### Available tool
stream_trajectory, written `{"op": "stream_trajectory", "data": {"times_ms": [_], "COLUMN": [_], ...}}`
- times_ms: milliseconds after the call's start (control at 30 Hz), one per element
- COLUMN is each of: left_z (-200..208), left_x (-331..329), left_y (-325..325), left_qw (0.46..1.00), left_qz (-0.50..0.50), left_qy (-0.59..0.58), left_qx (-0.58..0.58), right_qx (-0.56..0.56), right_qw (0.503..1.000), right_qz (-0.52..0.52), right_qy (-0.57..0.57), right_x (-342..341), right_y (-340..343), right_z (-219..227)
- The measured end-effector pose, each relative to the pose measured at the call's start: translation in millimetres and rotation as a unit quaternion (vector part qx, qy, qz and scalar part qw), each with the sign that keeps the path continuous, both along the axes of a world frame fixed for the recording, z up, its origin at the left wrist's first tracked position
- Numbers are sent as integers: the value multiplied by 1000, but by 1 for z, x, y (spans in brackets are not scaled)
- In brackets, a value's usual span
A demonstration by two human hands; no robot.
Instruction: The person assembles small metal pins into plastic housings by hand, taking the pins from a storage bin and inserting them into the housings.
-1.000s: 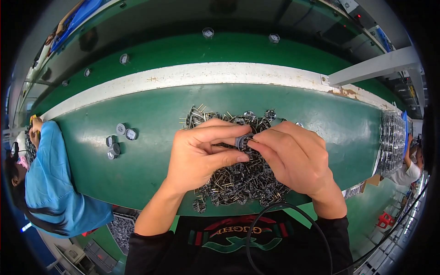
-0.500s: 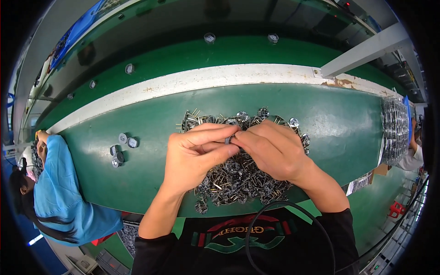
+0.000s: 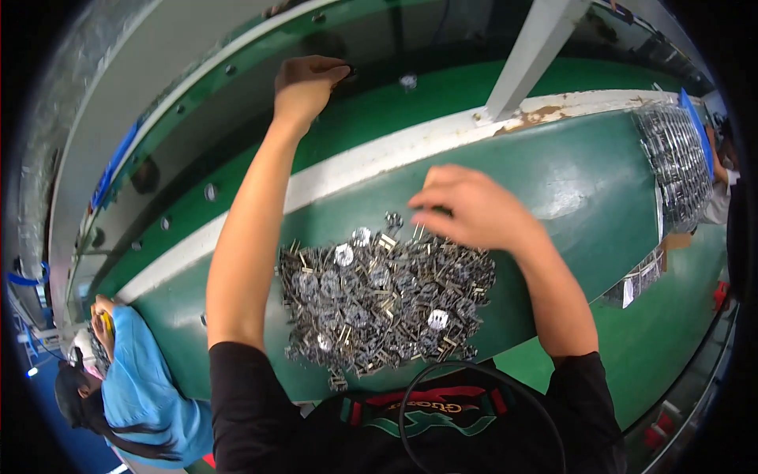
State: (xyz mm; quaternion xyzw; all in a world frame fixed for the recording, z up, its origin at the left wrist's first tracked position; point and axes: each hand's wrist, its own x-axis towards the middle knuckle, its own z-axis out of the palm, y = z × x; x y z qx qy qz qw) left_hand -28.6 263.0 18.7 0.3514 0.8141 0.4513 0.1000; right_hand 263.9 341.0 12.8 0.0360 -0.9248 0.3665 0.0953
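Observation:
My left hand (image 3: 308,87) stretches out over the green conveyor belt (image 3: 371,103), its fingers pinched on a small dark round part (image 3: 350,72); the fingers hide much of it. Above the far edge of a heap of small metal-pinned parts (image 3: 371,308) hovers my right hand (image 3: 470,207), slightly smeared by motion. Its thumb and fingers are bent but apart, and I see nothing held at their tips. A loose part (image 3: 393,221) lies just left of the right fingertips, at the heap's edge.
A white rail (image 3: 355,162) separates the green table (image 3: 568,182) from the belt, where another round part (image 3: 408,80) lies. A grey post (image 3: 533,59) rises at the rail. Stacked clear trays (image 3: 671,166) stand right; a co-worker in blue (image 3: 150,371) sits left.
The hands have parted from their shared hold on a small grey round part. My left hand has swung forward over the belt; the right has shifted slightly back from it. The view has turned.

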Motion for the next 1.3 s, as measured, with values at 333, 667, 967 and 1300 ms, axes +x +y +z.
{"op": "stream_trajectory", "data": {"times_ms": [333, 667, 967, 1300], "left_z": [-31, -7, 34, 25], "left_x": [-9, 86, 152, 169], "left_y": [88, 48, -95, -117], "left_qw": [983, 985, 959, 945], "left_qz": [23, -170, -181, -151], "left_qy": [177, 30, -203, -273], "left_qx": [-31, 21, 85, 96], "right_qx": [-117, -308, -123, 37], "right_qw": [991, 938, 951, 954], "right_qz": [-22, -157, -153, -129], "right_qy": [-61, 30, 238, 267], "right_x": [2, 4, -8, -8], "right_y": [9, 26, -19, -48], "right_z": [-1, 3, 14, 18]}}
